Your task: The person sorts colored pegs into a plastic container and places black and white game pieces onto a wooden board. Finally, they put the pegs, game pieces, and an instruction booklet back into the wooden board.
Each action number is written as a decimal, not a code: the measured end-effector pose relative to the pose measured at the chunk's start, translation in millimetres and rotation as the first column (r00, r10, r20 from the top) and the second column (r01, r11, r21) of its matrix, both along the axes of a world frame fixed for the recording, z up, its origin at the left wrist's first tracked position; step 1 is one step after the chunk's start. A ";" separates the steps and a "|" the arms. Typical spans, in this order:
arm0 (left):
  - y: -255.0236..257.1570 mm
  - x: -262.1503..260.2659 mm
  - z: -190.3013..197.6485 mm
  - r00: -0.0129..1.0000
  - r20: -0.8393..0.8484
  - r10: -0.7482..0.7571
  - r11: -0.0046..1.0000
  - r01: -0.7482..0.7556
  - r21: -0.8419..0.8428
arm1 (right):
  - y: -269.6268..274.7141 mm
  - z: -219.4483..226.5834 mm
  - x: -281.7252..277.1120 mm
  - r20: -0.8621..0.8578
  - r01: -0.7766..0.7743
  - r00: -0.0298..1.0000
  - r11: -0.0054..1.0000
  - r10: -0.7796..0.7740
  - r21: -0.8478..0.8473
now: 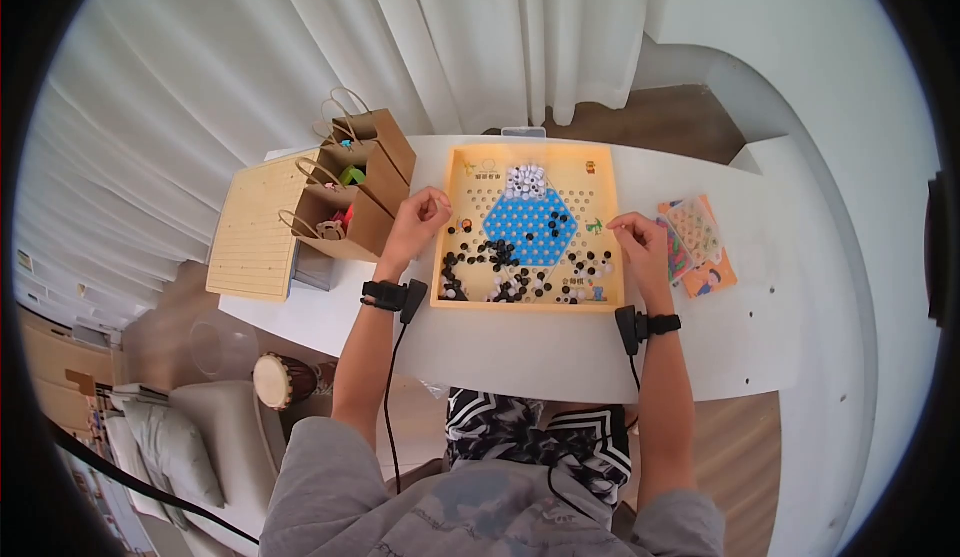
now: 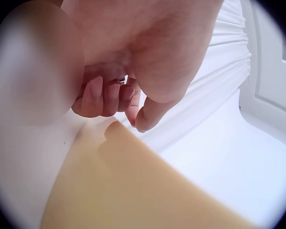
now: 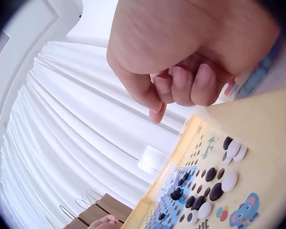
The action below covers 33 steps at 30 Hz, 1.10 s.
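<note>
A shallow yellow tray board (image 1: pixel 468 303) with a blue hexagon (image 1: pixel 540 219) lies on the white table. White pieces (image 1: pixel 525 182) are heaped at the hexagon's top; black pieces (image 1: pixel 499 253), with some white ones, lie scattered across the lower part. Raised beside the tray's left edge is the left hand (image 1: pixel 422 222), its fingers loosely curled and nothing visible in them. The right hand (image 1: pixel 642 244) is at the right edge, also loosely curled. In the right wrist view this hand (image 3: pixel 181 71) has its thumb and forefinger tips close together, with no piece seen between them.
Brown paper bags (image 1: pixel 385 182) with colourful items stand left of the tray, beside a wooden board (image 1: pixel 250 227). An orange card (image 1: pixel 712 275) and clear packs of small coloured pieces (image 1: pixel 694 227) lie to the right. A clear lid (image 1: pixel 524 133) is behind the tray.
</note>
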<state>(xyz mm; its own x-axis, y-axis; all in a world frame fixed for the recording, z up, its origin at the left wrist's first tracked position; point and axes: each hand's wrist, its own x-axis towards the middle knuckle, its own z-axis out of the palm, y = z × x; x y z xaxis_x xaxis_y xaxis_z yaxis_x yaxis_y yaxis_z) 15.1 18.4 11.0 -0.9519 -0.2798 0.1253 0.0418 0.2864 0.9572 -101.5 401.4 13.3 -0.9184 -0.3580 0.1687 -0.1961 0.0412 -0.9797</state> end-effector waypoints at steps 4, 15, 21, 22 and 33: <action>-1.5 -5.6 -7.3 0.999 0.040 -0.019 0.989 0.013 0.145 | 0.6 19.2 5.5 0.073 -0.048 0.996 0.995 0.042 0.089; -18.1 -6.2 -21.4 0.976 -0.031 -0.214 0.940 0.214 0.265 | -148.1 83.2 81.3 -0.162 -0.566 0.553 0.511 0.817 0.646; -18.9 -5.9 -24.3 0.975 -0.105 -0.195 0.936 0.217 0.276 | -185.7 60.4 82.0 -0.111 -0.636 0.363 0.333 0.925 0.696; -19.5 -6.3 -25.1 0.973 -0.111 -0.202 0.938 0.224 0.266 | -186.9 60.9 80.3 -0.116 -0.629 0.360 0.333 0.926 0.702; -21.1 -10.5 -28.7 0.973 -0.136 -0.186 0.953 0.212 0.214 | -195.5 51.5 80.3 -0.147 -0.516 0.368 0.334 0.918 0.789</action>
<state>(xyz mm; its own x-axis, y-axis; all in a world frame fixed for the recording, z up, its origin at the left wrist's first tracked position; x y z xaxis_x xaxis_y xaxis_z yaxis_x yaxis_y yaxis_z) 4.6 -2.8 -17.7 -0.9744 -0.1196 0.1904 0.1871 0.0381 0.9816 -21.2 205.9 64.8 -0.0228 -0.9987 -0.0464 -0.8509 0.0437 -0.5235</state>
